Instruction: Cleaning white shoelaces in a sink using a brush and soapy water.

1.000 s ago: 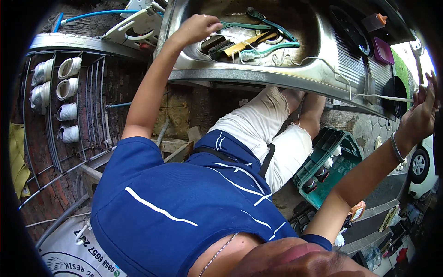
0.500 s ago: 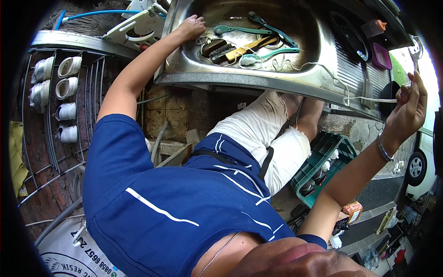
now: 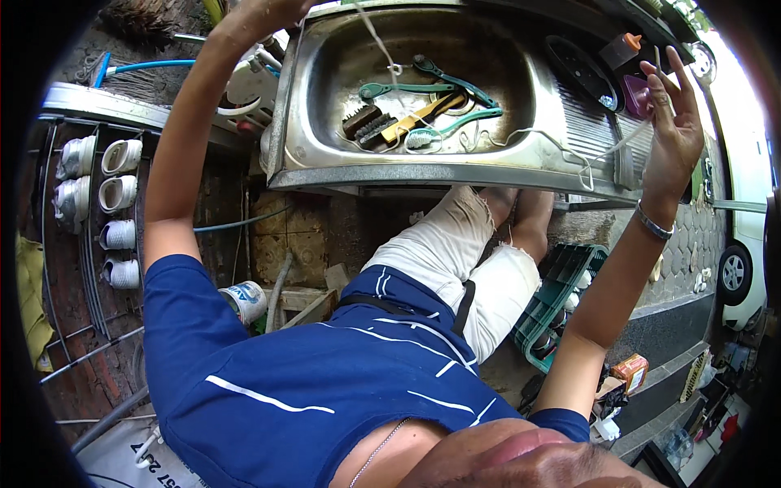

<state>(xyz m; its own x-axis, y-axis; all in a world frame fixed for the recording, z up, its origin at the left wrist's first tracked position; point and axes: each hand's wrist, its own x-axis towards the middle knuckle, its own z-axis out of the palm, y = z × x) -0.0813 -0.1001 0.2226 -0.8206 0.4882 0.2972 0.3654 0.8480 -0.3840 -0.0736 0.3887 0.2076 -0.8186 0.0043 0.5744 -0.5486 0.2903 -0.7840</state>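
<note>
My left hand (image 3: 272,10) is raised past the sink's far left corner; its fingers are cut off by the upper edge. A white lace (image 3: 373,31) rises out of the metal sink (image 3: 301,154) toward the top edge, right of that hand; whether the hand holds it is hidden. At the right, above the ridged drainboard (image 3: 586,122), my right hand (image 3: 674,134) grips the lace's other stretch near the thumb, some fingers pointing up. Several brushes lie in the basin: a yellow-handled brush (image 3: 404,124), a green-handled brush (image 3: 464,122) and a dark brush (image 3: 358,120), with lace loops among them.
On the drainboard side are a black oval tray (image 3: 573,69), an orange-capped bottle (image 3: 620,50) and a purple container (image 3: 636,91). A wire rack with white shoes (image 3: 122,156) stands left. A green crate (image 3: 533,325) sits below the sink, right of my legs.
My left hand has moved up and away from the basin's left rim. A stretch of lace now rises from the basin. My right hand has shifted left, nearer the drainboard, still with the lace.
</note>
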